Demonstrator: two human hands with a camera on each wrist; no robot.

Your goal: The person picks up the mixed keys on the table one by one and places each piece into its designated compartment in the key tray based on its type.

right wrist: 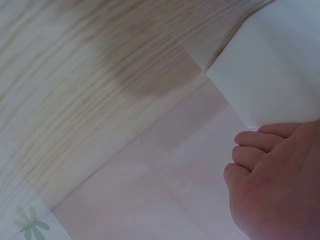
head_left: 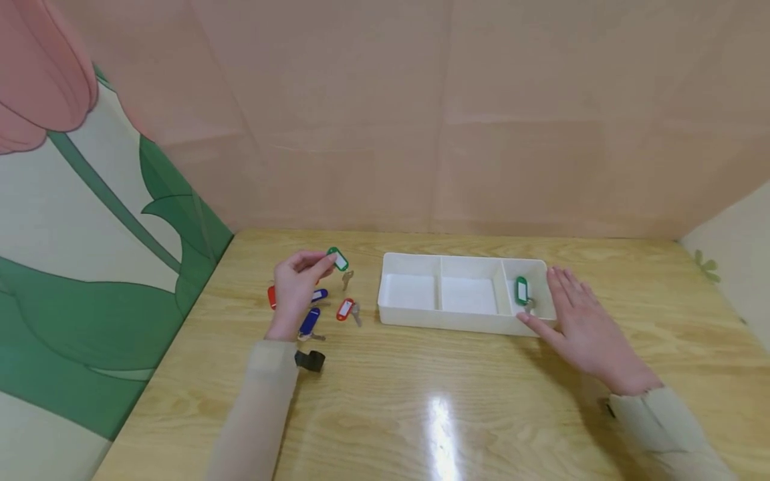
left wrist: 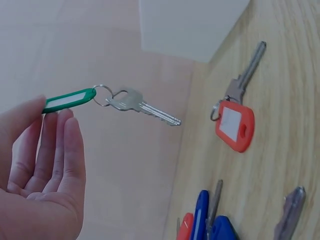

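My left hand (head_left: 293, 287) pinches a green key tag (left wrist: 70, 101) between thumb and fingers, above the table left of the white tray (head_left: 445, 321). From the tag's ring dangles a silver key (left wrist: 131, 100). At the tray's right end lies my right hand (head_left: 580, 331), fingers straight along the end wall and thumb at the front rim. A second green key tag (head_left: 521, 291) with its key sits in the right compartment. The middle and left compartments hold nothing. On the table below my left hand are red key tags (head_left: 345, 309) and blue key tags (head_left: 309, 322), some partly hidden by the hand.
A wooden table (head_left: 373, 401) carries everything, with a pinkish wall covering (head_left: 433, 147) behind it. A flower-patterned panel (head_left: 102, 267) borders the left side. Near my left sleeve lies a black strap-like piece (head_left: 310, 361).
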